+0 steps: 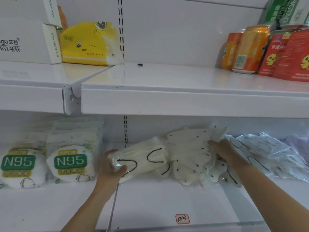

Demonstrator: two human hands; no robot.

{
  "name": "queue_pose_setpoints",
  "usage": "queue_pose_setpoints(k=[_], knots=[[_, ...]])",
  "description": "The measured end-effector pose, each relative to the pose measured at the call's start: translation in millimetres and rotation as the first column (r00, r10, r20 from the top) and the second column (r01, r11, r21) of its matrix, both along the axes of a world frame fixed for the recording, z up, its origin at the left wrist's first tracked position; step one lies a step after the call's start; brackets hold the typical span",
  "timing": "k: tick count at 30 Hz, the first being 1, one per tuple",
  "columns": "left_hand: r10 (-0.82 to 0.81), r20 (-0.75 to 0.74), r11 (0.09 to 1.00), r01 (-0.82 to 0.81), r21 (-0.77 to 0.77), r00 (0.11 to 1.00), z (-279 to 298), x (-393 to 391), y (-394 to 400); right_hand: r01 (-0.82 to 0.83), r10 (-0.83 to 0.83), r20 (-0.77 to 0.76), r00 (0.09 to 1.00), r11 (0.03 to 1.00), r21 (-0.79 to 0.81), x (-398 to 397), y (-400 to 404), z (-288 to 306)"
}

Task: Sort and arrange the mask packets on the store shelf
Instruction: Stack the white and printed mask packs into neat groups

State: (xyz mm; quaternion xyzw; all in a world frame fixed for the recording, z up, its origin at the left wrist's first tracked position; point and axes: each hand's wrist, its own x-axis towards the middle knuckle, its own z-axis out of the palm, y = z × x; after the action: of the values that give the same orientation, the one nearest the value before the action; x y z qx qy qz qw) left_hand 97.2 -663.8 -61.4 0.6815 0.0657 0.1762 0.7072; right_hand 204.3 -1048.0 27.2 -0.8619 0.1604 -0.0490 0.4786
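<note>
Left hand (pixel 112 166) gripping clear-wrapped white mask packets (pixel 142 158) with black ear loops; right hand (pixel 222 150) flat on pile.

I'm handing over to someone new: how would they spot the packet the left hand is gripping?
Look at the lower shelf, just right of the two green-labelled N95 packs. The left hand grips a clear bundle of cream masks by its end. Unlike the fanned, dotted pile beside it, it shows black ear loops.

Head camera looks forward and down, close to white shelves (pixel 184 101).
</note>
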Motion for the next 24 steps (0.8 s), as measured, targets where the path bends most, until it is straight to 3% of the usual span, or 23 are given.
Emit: queue_pose_setpoints(k=[2,5,9,13,15,17,19,21,22,24], knots=[[0.016,-0.009,1.0,-0.016,-0.002,1.0,0,1,-2,-0.038,0.042,-0.031,0.999,0.99,0.133,-2,-7,-1],[0.004,0.0,1.0,-0.004,-0.02,1.0,0,1,-1,-0.034,0.037,-0.013,0.999,0.991,0.13,-4,-16,1],[-0.017,0.0,0.999,0.017,-0.041,1.0,-2,0,1,-0.101,0.096,-0.034,0.995,0.982,-0.163,-7,-22,-3],[0.01,-0.009,1.0,-0.01,-0.004,1.0,1,-2,0,-0.165,0.102,-0.15,0.983,0.846,-0.508,-6,-28,-11],[0.019,-0.011,1.0,-0.019,-0.01,1.0,4,-4,0,-0.094,0.03,-0.112,0.993,0.774,-0.626,-18,-25,2],[0.042,-0.009,0.999,-0.042,0.01,0.999,9,-5,-3,0.036,0.0,0.049,0.999,0.683,-0.729,-30,-15,14],[0.071,0.005,0.995,-0.071,0.067,0.997,14,-5,-6,0.082,0.132,0.213,0.968,0.636,-0.767,-44,13,26],[0.042,0.021,0.99,-0.045,0.131,0.999,19,-6,-8,-0.079,0.411,0.277,0.869,0.667,-0.741,-59,51,30],[0.007,0.039,0.986,-0.013,0.168,0.999,22,-6,-8,-0.224,0.543,0.224,0.809,0.638,-0.737,-66,71,31],[-0.075,0.071,0.966,0.054,0.255,0.995,30,-9,-8,-0.49,0.737,0.043,0.674,0.49,-0.721,-73,108,32]])
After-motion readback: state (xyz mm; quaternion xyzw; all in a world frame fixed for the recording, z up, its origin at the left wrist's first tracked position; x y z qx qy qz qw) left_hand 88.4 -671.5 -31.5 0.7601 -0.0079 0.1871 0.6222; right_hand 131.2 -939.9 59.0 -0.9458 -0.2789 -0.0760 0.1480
